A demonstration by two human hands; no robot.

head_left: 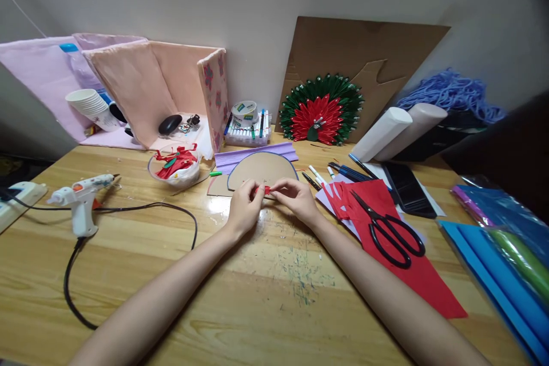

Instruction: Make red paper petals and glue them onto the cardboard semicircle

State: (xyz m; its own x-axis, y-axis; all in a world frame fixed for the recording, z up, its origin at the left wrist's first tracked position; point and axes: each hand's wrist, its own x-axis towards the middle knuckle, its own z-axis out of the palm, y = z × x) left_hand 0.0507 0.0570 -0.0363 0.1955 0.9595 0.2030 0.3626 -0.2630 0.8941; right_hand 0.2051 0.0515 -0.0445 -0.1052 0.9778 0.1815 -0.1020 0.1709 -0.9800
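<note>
Between my two hands is a small piece of red paper (266, 189), mostly covered by the fingers. My left hand (245, 203) is closed on its left end, thumb against the fingers. Opposite it, my right hand (299, 199) pinches the right end. Both hands are just in front of a rounded cardboard piece (261, 168) with a blue edge, which overlaps another cardboard piece (217, 186). To the right, black-handled scissors (390, 234) lie on a sheet of red paper (429, 283) with cut strips at its far end.
A white glue gun (81, 200) with its black cord is at left. Behind stand a clear bowl (174, 180) of red scraps, a marker box (247, 136), and a red-and-green peacock (319, 114) against cardboard (334, 46). Pens, a phone (407, 189) and blue sheets (493, 280) are at right.
</note>
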